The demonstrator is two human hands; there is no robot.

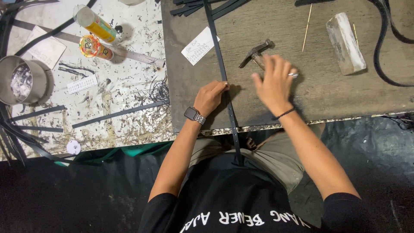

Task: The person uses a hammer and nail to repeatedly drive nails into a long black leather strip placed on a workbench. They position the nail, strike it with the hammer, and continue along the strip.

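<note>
We press a dark strap (221, 64) to the grey slab (302, 99) while our other hand hovers over a hammer (255, 54).

At far left a metal tin (23, 80) is cut by the frame edge, and its contents are too glary for us to make out; beside it lie two capped tubes (95, 34) on the scuffed white board (125, 95). Our left hand (210, 97), watch (193, 114) on the wrist, is curled with fingertips pinching the strap, which runs from the top edge down off the slab and vanishes against our black shirt. Our right hand (272, 82) is blurred, fingers spread and open, covering the hammer's handle; whether it touches we cannot tell. A pale block (346, 42) lies right.
</note>
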